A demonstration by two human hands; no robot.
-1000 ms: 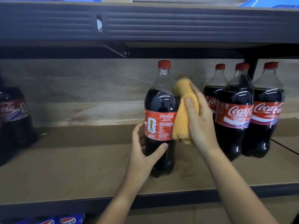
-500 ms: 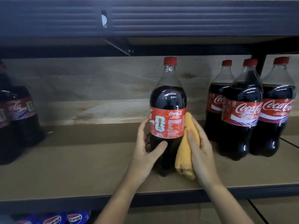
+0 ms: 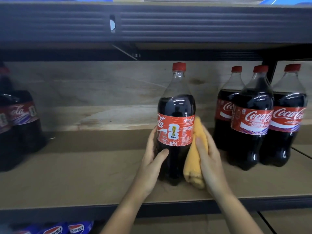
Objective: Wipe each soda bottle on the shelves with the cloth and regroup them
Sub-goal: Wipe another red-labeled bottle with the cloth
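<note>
At frame centre, the cola bottle is gripped low by the left hand, fingers curled around it; the yellow cloth is pressed against its side by the right hand, fingers wrapped over it.

The held cola bottle is clear glossy plastic with a smooth red cap and a glossy, slightly wrinkled film label. The cloth is soft, matt yellow fabric. The shelf board is matt brown wood-like panel; its front rail is dark ribbed metal with a dull finish.
</note>
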